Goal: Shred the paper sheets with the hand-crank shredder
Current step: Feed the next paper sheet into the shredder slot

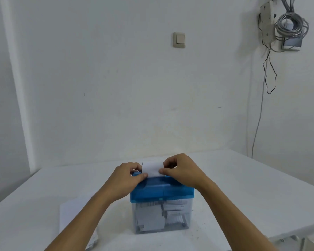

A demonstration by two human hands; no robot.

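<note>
Mid-task: sheet point(152, 169) upright in top slot of shredder point(163, 192), left hand point(128, 176) and right hand point(180, 171) pinching its side edges. Shreds point(152, 220) already in the bin; stack of sheets point(70, 215) left of shredder still to do.

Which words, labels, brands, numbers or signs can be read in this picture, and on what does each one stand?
No text can be read anywhere.
Sheet at the top of the shredder: the visible side is blank white.
Shreds inside the shredder: faint dark marks, too blurred to read.
Shredder's blue top: no label visible.
Stack of sheets beside it: no print visible.
Wall switch: no marking visible.
</note>
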